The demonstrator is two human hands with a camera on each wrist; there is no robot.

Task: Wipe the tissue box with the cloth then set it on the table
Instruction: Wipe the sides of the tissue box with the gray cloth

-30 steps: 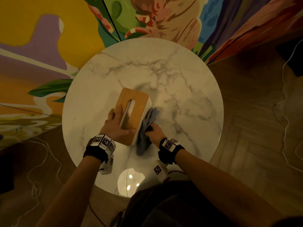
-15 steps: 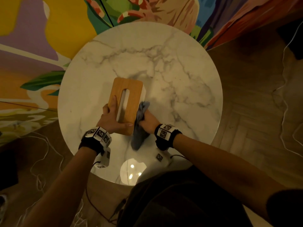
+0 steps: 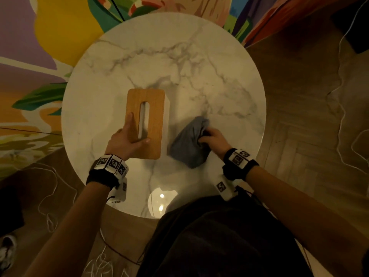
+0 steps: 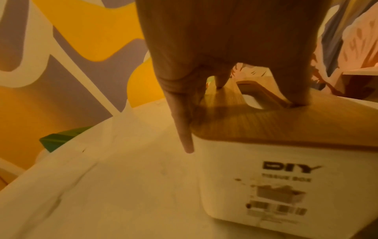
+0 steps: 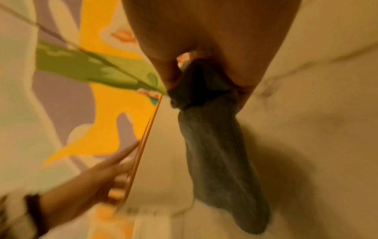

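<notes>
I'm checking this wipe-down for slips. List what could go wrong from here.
1. The left hand only rests on the wooden lid of the tissue box, thumb by the slot; the lid might shift or lift if pushed.
2. The right hand holds the grey cloth bunched, its tail hanging; it could drag on the marble table or slip free.

Head view: from above, facing steeply down onto the round marble table [image 3: 199, 62], both forearms entering from the bottom edge. Left wrist view: very close behind the left hand [image 4: 214, 48], just above the tabletop, looking along the fingers over the tissue box [image 4: 286, 169] toward the painted wall [image 4: 61, 48]. Right wrist view: close behind the right hand [image 5: 204, 32], blurred, facing down the hanging cloth [image 5: 216, 153]. All 3 views share the box and the tabletop.
</notes>
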